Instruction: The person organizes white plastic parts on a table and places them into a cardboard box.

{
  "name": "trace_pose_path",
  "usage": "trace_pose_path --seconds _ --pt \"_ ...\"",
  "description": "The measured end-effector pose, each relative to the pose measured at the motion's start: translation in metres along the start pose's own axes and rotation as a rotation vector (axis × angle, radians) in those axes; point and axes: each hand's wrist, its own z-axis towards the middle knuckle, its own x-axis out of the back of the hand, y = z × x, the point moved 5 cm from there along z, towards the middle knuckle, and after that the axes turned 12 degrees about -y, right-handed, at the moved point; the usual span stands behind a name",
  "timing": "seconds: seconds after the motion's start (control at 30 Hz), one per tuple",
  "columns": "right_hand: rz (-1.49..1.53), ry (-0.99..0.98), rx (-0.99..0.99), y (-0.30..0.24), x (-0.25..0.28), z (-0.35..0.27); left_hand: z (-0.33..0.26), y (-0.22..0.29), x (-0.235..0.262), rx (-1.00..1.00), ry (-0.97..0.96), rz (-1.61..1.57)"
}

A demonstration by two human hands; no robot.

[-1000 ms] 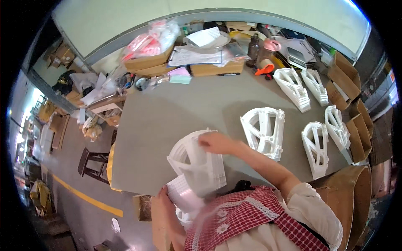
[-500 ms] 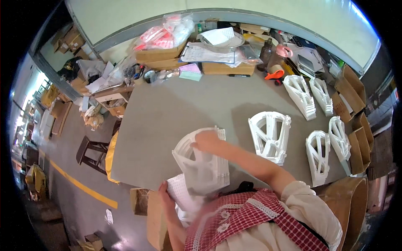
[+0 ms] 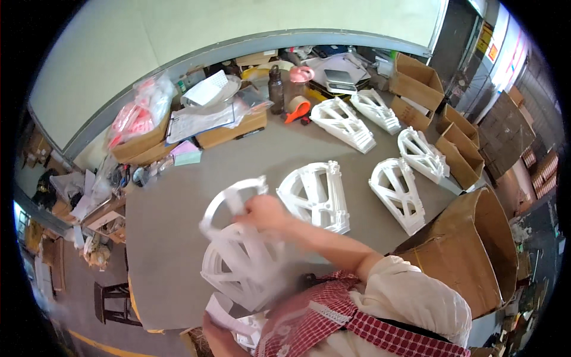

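My right hand [image 3: 262,213] grips a white plastic fan-shaped frame [image 3: 215,209], blurred by motion and tilted over the near-left part of the table. Just below it, close to my body, is another white frame [image 3: 223,269], also smeared; whether the two touch I cannot tell. Low at the table's near edge, my left hand [image 3: 211,324] holds a curled white sheet [image 3: 221,308], its fingers mostly hidden. Right of my right hand, a stack of similar white frames [image 3: 314,196] lies on the grey table [image 3: 166,250].
More white frames [image 3: 397,193] lie towards the right, near small cardboard boxes [image 3: 461,152]. A large open carton [image 3: 458,250] stands at the near right. Along the back are a clipboard [image 3: 199,124], a dark bottle [image 3: 276,89], an orange tape dispenser [image 3: 297,110] and a scale [image 3: 340,80].
My view has turned to the right. The white frame in my right hand now shows apart from the one below it, where before they appeared as one stack. My left hand stays low with the sheet.
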Motion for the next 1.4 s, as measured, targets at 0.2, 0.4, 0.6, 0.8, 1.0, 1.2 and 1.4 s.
trace_pose_path --seconds 0.2,0.4,0.6,0.8,1.0,1.2,1.4 --pt "-0.166 0.169 -0.307 0.184 0.058 -0.019 -0.015 0.014 -0.043 -0.003 -0.031 0.042" --pt "-0.511 0.225 -0.383 0.186 0.072 -0.042 -0.041 0.049 -0.066 -0.171 0.192 0.619" --pt "-0.145 0.251 0.296 0.023 0.043 -0.059 -0.045 0.080 -0.140 -0.273 0.199 0.930" --pt "-0.104 0.023 0.924 -0.118 -0.036 -0.100 -0.058 0.078 -0.208 -0.255 0.119 0.946" --pt "-0.156 -0.018 1.064 -0.133 -0.068 -0.109 -0.056 0.062 -0.191 -0.338 0.055 0.774" --pt "-0.027 0.033 1.017 -0.112 -0.078 -0.075 -0.043 0.041 -0.144 -0.291 0.109 0.525" --pt "0.007 -0.258 0.485 -0.025 -0.116 0.030 -0.064 0.060 -0.135 -0.195 0.222 0.473"
